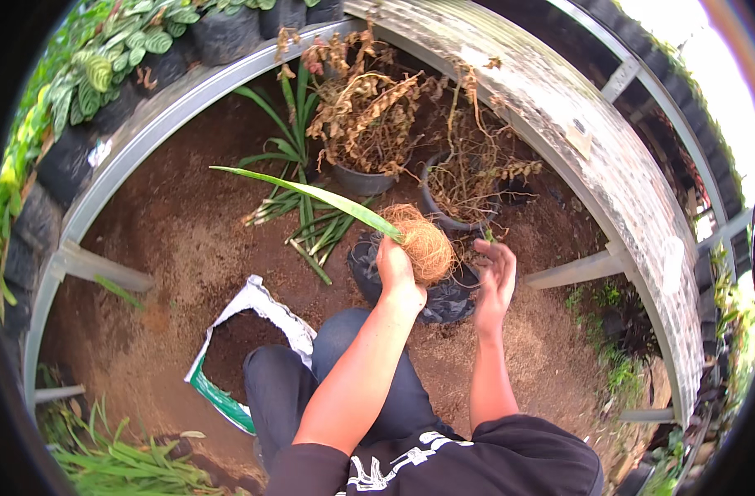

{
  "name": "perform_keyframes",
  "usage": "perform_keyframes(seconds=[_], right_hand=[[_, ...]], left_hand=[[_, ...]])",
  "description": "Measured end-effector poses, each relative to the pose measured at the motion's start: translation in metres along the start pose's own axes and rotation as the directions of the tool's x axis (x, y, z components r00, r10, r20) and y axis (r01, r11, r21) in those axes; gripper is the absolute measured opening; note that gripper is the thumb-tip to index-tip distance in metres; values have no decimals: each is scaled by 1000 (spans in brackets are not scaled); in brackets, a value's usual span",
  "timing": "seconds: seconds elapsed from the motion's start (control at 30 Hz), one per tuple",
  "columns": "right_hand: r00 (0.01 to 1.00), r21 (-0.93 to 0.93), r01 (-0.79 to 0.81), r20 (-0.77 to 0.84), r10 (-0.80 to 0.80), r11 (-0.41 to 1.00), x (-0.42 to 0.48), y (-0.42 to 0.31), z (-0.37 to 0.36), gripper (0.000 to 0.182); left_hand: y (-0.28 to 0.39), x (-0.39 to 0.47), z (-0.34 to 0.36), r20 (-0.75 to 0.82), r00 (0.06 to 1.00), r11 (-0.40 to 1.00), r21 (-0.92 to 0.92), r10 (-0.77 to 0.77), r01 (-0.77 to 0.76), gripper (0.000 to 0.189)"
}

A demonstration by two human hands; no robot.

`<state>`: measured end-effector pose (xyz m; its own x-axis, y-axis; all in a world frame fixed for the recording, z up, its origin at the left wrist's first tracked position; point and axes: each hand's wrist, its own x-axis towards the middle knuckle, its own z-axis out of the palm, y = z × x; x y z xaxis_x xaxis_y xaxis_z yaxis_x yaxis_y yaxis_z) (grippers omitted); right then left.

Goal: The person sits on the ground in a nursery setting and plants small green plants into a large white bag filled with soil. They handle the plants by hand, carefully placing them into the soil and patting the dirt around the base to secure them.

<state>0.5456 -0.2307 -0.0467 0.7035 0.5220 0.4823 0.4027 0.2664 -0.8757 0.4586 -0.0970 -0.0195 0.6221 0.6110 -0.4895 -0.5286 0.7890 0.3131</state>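
My left hand (397, 268) is closed round a plant whose tangled mass of tan, fibrous roots (425, 248) bulges out beyond my fingers. One long green leaf (315, 195) extends from it towards the upper left. To the right, apart from the roots, my right hand (496, 276) is raised with its fingers partly curled and spread; a small green bit (490, 235) shows at its fingertips. Beneath the roots lies black plastic (442, 305), partly hidden by my left hand and the plant.
An opened white and green sack of dark soil (244, 347) stands beside my left knee. Cut green leaves (328, 232) lie on the ground ahead. Two pots hold withered plants (377, 124), (470, 180) beyond them. Metal frames (129, 152) with benches curve round both sides.
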Motion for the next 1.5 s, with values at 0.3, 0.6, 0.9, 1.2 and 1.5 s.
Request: perform_keyframes(seconds=[0.3, 0.6, 0.9, 1.2, 1.5], right_hand=[[891, -304, 306, 425, -159, 902, 17, -29, 46, 94], [986, 92, -126, 123, 114, 988, 11, -13, 62, 64], [948, 355, -264, -74, 308, 897, 15, -20, 48, 32], [863, 504, -472, 97, 496, 723, 5, -26, 24, 31], [817, 644, -523, 192, 544, 558, 10, -40, 18, 30]], left_hand=[[-20, 6, -7, 161, 952, 964, 9, 261, -266, 29], [-14, -17, 4, 274, 869, 748, 442, 413, -495, 26], [-30, -12, 6, 474, 774, 419, 655, 420, -629, 23], [-19, -14, 9, 491, 762, 359, 681, 422, -638, 33], [-6, -26, 22, 507, 860, 713, 581, 59, -392, 26]])
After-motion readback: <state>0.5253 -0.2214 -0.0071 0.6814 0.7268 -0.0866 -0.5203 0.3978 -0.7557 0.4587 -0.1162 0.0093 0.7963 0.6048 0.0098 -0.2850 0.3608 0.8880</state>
